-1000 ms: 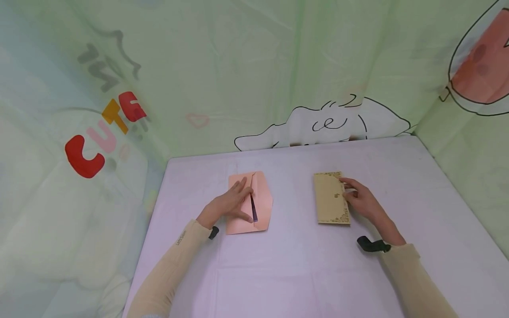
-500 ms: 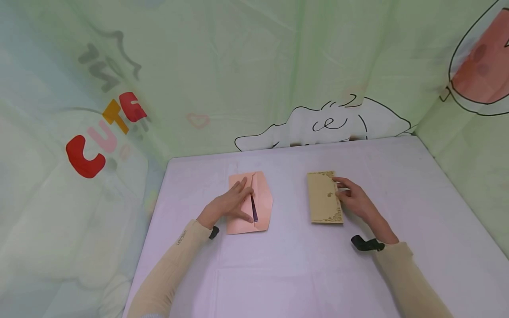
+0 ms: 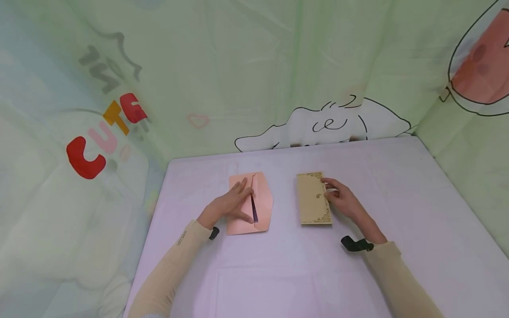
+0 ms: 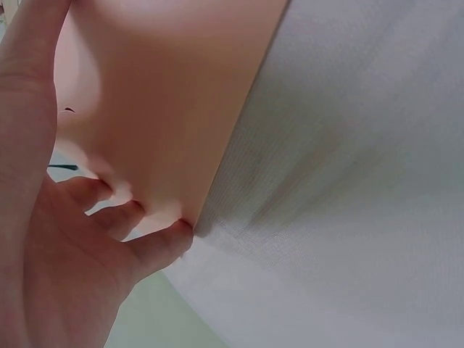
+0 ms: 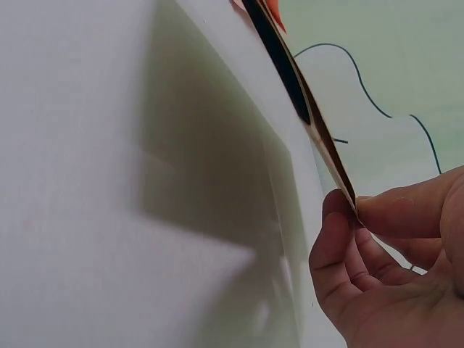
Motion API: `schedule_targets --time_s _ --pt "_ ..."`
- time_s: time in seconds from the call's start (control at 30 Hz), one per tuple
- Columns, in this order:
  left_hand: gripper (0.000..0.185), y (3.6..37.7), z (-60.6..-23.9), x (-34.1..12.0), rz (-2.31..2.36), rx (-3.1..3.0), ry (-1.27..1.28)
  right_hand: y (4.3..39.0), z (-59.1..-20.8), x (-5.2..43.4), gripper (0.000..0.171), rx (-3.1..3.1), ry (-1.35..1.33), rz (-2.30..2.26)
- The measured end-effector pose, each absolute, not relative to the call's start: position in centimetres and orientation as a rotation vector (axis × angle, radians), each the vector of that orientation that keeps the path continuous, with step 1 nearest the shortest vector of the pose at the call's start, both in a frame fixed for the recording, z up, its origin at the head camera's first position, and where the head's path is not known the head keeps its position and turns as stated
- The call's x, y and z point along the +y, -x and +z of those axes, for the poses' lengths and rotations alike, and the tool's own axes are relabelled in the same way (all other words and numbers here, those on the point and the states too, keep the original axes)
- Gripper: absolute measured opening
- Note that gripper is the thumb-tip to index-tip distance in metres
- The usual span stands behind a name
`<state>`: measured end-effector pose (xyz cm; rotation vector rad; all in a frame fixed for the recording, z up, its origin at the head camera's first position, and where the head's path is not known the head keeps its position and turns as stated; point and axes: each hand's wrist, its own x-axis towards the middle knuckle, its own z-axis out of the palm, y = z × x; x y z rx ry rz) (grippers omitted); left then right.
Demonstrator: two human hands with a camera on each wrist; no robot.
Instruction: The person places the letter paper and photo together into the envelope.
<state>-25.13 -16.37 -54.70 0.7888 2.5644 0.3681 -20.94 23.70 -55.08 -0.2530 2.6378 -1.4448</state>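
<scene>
- Left hand (image 3: pixel 229 204): fingers straight, pointing toward 1 o'clock, pressing flat.
- Right hand (image 3: pixel 341 201): fingers curled in a pinching grip, pointing toward 10 o'clock.

Left hand (image 3: pixel 228 204) covers the left half of the pink envelope (image 3: pixel 260 201); what lies under the palm cannot be seen. In the left wrist view the envelope is blurred and cut by the top edge. Right hand (image 3: pixel 342 201) hides the gold card's (image 3: pixel 312 203) right edge (print too small to read). The right wrist view shows the card only edge-on, face hidden. Both forearms leave the head view's lower edge.
</scene>
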Motion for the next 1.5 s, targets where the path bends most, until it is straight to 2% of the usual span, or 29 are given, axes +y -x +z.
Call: schedule_targets --time_s 1.13,1.5 --pt "0.095 25.4 -54.8 -16.3 0.354 2.577 -0.800 21.9 -54.2 16.8 0.049 2.549 0.378 -1.483" --pt "0.095 25.2 -54.7 -16.4 0.369 2.571 -0.793 22.5 -55.1 14.6 0.049 2.473 0.407 -1.522"
